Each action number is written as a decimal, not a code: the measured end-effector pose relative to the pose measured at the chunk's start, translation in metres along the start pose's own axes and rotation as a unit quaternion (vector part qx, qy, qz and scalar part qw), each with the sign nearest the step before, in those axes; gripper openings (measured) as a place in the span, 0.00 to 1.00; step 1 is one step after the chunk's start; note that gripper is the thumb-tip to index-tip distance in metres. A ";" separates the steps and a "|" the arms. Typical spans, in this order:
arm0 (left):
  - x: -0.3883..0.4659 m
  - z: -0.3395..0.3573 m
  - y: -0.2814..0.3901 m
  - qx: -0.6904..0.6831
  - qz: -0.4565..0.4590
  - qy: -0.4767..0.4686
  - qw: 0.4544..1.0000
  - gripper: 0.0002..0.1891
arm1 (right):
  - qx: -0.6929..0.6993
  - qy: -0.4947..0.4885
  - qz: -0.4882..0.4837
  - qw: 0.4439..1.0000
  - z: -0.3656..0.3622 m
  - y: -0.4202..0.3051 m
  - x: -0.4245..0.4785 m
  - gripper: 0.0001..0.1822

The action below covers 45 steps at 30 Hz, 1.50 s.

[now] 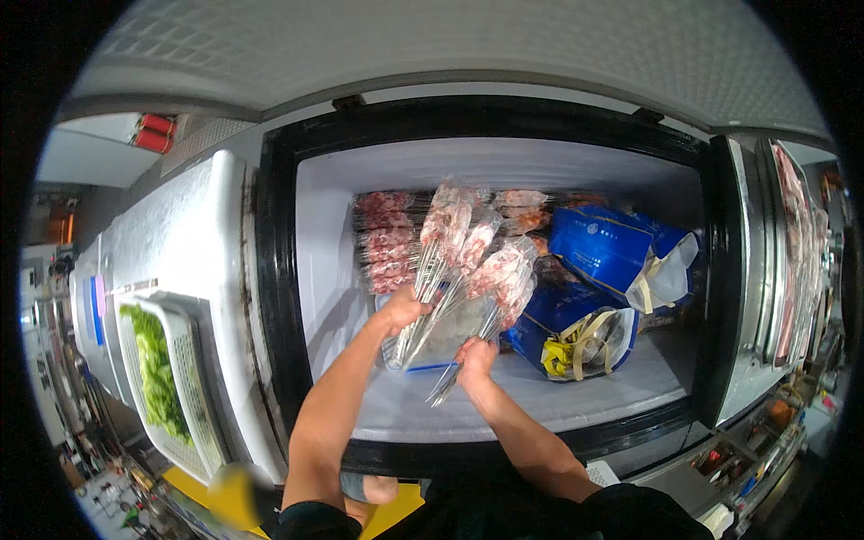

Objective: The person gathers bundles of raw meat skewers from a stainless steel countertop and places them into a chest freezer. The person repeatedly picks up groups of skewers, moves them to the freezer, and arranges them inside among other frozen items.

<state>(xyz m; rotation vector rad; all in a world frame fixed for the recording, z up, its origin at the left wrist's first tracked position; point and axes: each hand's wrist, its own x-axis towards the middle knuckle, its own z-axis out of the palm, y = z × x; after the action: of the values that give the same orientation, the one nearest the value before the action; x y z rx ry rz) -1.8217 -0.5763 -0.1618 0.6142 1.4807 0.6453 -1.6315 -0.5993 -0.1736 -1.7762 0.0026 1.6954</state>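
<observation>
My left hand (403, 310) grips the bare metal ends of several meat skewers (442, 229), whose meat is wrapped in clear plastic. Closed round another bundle of wrapped meat skewers (506, 277) is my right hand (478, 358). Both bundles are inside an open chest freezer (405, 432), meat ends pointing away from me. Rows of meat skewers (387, 239) lie beyond and to the left of them on the freezer floor. Under the held skewers is a clear container with a blue edge (432, 368), partly hidden.
Two blue bags (601, 243) with pale handles fill the freezer's right side; the nearer holds something yellow. Left of the freezer, a white basket (177, 364) holds leafy greens (154, 364). A metal tray of wrapped meat (796, 250) lies to the right. The raised lid (439, 40) spans the far side.
</observation>
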 end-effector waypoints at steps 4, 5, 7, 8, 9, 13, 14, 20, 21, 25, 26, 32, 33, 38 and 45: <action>0.029 -0.032 0.033 0.116 -0.058 -0.061 0.990 0.14 | 0.060 -0.015 0.048 0.997 -0.025 -0.004 0.013 0.07; 0.038 -0.040 0.037 0.125 -0.081 -0.082 0.985 0.14 | 0.095 -0.017 0.068 0.993 -0.034 -0.008 0.015 0.07; 0.079 -0.079 -0.027 0.177 -0.034 -0.094 0.979 0.15 | 0.051 0.069 0.063 0.994 -0.030 -0.020 0.008 0.07; 0.099 -0.096 -0.052 0.232 -0.011 -0.095 0.968 0.16 | 0.029 0.115 0.059 0.991 -0.032 -0.024 0.008 0.07; 0.118 -0.106 -0.062 0.287 0.014 -0.099 0.953 0.16 | 0.027 0.112 0.054 0.992 -0.038 -0.023 0.013 0.07; 0.154 -0.102 0.005 0.409 0.004 -0.156 0.899 0.20 | -0.005 0.079 0.014 0.997 -0.072 -0.029 0.038 0.05; 0.163 -0.102 0.019 0.434 0.011 -0.204 0.877 0.23 | -0.024 0.062 0.001 0.998 -0.077 -0.029 0.044 0.05; 0.238 -0.123 0.019 0.511 0.008 -0.228 0.829 0.23 | -0.070 0.070 -0.030 0.995 -0.050 -0.044 0.040 0.05; 0.250 -0.125 0.024 0.518 0.012 -0.231 0.823 0.23 | -0.074 0.062 -0.036 0.995 -0.047 -0.044 0.041 0.05; 0.314 -0.180 -0.038 0.517 -0.024 -0.260 0.815 0.26 | -0.120 0.049 -0.029 0.991 -0.032 -0.035 0.045 0.04; 0.323 -0.189 -0.043 0.526 -0.025 -0.248 0.813 0.25 | -0.152 0.041 -0.038 0.987 -0.030 -0.034 0.045 0.04; 0.317 -0.196 0.003 0.433 -0.116 -0.157 0.880 0.16 | -0.129 0.002 -0.020 0.991 -0.031 -0.022 0.053 0.06; 0.311 -0.197 -0.002 0.462 -0.044 -0.091 0.881 0.16 | -0.135 0.007 -0.022 0.991 -0.030 -0.021 0.052 0.06; 0.264 -0.159 -0.005 0.565 0.150 0.230 0.778 0.19 | -0.157 0.020 -0.032 0.987 -0.026 -0.014 0.060 0.06; 0.232 -0.042 -0.020 0.547 0.383 0.110 0.736 0.21 | -0.130 0.022 -0.042 0.990 -0.021 -0.004 0.071 0.06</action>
<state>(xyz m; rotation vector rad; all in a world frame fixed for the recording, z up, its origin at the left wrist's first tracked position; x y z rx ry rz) -1.8657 -0.4235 -0.3371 2.2197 1.7337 0.3770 -1.6001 -0.5748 -0.2361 -1.9739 -0.2826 1.6553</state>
